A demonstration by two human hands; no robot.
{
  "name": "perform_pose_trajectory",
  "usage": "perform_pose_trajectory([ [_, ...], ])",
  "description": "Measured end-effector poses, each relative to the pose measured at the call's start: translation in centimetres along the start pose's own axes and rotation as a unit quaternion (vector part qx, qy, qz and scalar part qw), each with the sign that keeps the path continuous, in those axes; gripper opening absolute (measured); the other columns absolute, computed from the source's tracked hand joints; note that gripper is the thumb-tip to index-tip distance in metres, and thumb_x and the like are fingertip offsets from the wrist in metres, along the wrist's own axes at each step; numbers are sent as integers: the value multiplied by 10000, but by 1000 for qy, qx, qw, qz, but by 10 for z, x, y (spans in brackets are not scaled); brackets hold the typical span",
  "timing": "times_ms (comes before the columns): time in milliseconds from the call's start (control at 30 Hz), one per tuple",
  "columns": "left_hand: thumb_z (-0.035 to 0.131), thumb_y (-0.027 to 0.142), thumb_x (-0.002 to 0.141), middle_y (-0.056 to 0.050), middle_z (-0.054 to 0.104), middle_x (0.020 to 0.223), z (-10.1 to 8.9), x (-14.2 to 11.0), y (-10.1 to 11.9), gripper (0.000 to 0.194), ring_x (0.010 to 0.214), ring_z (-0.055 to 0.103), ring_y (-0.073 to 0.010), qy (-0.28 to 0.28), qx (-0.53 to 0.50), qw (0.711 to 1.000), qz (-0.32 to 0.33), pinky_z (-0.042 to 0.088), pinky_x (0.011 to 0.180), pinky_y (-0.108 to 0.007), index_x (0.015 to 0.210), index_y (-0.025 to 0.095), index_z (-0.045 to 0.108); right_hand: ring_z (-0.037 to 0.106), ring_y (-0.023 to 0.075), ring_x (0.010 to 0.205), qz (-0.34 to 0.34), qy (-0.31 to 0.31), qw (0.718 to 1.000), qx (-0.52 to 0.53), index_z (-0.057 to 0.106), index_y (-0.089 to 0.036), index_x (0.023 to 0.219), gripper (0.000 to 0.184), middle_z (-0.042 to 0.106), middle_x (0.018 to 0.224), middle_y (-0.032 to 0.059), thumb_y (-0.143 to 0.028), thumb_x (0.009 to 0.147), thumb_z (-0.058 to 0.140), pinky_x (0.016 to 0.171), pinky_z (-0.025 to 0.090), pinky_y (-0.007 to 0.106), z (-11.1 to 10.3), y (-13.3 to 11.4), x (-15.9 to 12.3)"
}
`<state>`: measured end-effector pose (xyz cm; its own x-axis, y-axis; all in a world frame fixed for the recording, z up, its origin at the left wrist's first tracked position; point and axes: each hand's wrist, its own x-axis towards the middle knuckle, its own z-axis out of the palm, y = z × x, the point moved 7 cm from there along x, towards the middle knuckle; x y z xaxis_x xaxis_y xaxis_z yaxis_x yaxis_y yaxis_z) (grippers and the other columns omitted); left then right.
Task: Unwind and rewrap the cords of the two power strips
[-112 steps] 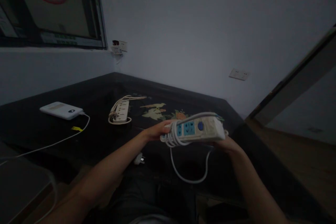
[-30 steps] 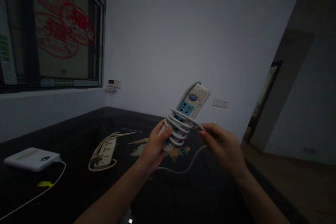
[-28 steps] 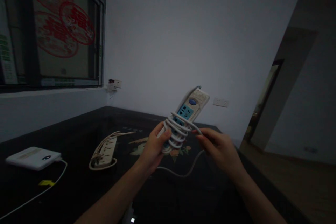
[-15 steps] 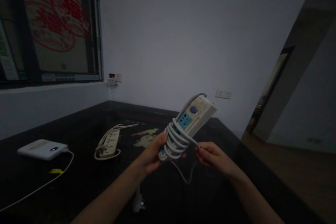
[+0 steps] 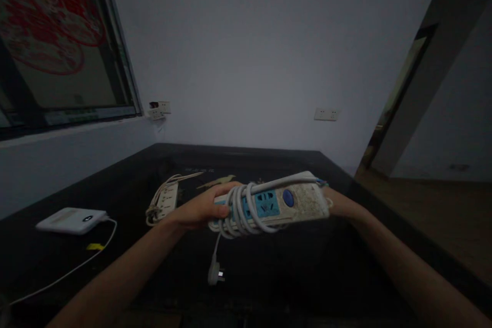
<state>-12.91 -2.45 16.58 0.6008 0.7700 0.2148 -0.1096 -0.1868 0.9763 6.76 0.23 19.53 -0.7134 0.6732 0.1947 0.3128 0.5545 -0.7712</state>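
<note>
Left hand (image 5: 209, 206) is gripping the left end of the power strip (image 5: 305, 202), thumb on its front face; right hand (image 5: 339, 203) is reaching behind the far end, fingers hidden, grasp undetermined. The strip is spanning between both hands above the dark tabletop (image 5: 292, 271), cord (image 5: 240, 210) looping around its left half, plug (image 5: 213, 272) showing below. Beyond, a second strip (image 5: 168, 200) and a white device (image 5: 73, 220) are lying left, a wall (image 5: 249, 51) standing behind.

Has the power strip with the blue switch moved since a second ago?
Yes, downward. The power strip has also tipped flatter: its switch end, about level with the right-hand wall socket a second ago, now appears well below it.
</note>
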Motion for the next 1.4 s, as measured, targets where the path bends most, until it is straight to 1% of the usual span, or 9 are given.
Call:
perform_pose_trajectory([
  [100, 786, 476, 562, -77, 654, 1047, 5, -3, 5, 641, 932, 619, -241, -46, 119, 992, -23, 489, 798, -339, 1120, 207, 624, 478, 111, 557, -5, -41, 996, -85, 616, -179, 636, 256, 557, 592, -15, -387, 785, 600, 523, 372, 225, 11, 7, 12],
  [200, 793, 385, 565, -42, 664, 1000, 19, -4, 16, 566, 873, 619, -213, -82, 276, 957, -33, 475, 753, -292, 1092, 234, 646, 423, 81, 523, -31, -67, 977, -199, 605, -168, 651, 262, 506, 566, -42, -392, 774, 662, 495, 277, 209, 21, 6, 27],
  [300, 782, 381, 588, -24, 670, 978, 31, -4, 25, 549, 868, 614, -207, -87, 397, 914, -18, 445, 744, -264, 1103, 252, 642, 397, 76, 504, -23, -45, 956, -287, 602, -173, 642, 266, 489, 547, -47, -394, 744, 710, 496, 226, 225, 21, -6, 38],
  [400, 747, 415, 631, -10, 669, 925, 28, -3, 24, 526, 810, 612, -201, -39, 454, 890, -14, 423, 694, -253, 1118, 259, 624, 378, 78, 498, -1, 10, 946, -323, 601, -181, 636, 242, 493, 540, -42, -364, 741, 719, 503, 210, 240, 14, -19, 42],
  [667, 709, 463, 663, -56, 655, 1066, -1, -3, 1, 573, 916, 612, -238, 73, 506, 860, -19, 429, 773, -301, 1164, 229, 556, 471, 99, 562, 30, 132, 942, -307, 635, -170, 703, 156, 589, 623, -2, -292, 799, 647, 527, 251, 250, 12, -30, 32],
  [900, 684, 409, 704, -76, 644, 1153, -11, -8, 4, 634, 902, 624, -214, 163, 502, 850, -4, 456, 782, -327, 1281, 221, 499, 517, 97, 571, 34, 180, 935, -303, 654, -168, 855, 182, 639, 690, 17, -298, 882, 530, 530, 283, 232, 18, -39, 21],
  [1200, 700, 402, 704, -66, 676, 1128, -16, -7, 3, 579, 935, 645, -230, 168, 509, 844, 8, 469, 831, -344, 1240, 224, 569, 599, 185, 615, 91, 97, 858, -495, 614, -242, 1140, 305, 699, 801, 68, -320, 948, 390, 531, 317, 259, 27, -37, 11],
  [1300, 704, 396, 701, -63, 690, 1092, -22, -9, 0, 573, 910, 654, -237, 172, 531, 830, 2, 477, 816, -340, 1233, 224, 577, 582, 168, 591, 84, 68, 880, -463, 554, -299, 1272, 361, 694, 794, 54, -317, 932, 432, 552, 347, 261, 26, -24, 10],
  [1400, 701, 383, 710, -65, 691, 1093, -28, -12, -1, 569, 938, 653, -240, 199, 536, 820, 23, 478, 842, -334, 1239, 217, 572, 525, 131, 528, 62, 51, 929, -362, 470, -261, 1366, 439, 670, 733, 37, -276, 929, 430, 556, 363, 252, 31, -15, 12],
])
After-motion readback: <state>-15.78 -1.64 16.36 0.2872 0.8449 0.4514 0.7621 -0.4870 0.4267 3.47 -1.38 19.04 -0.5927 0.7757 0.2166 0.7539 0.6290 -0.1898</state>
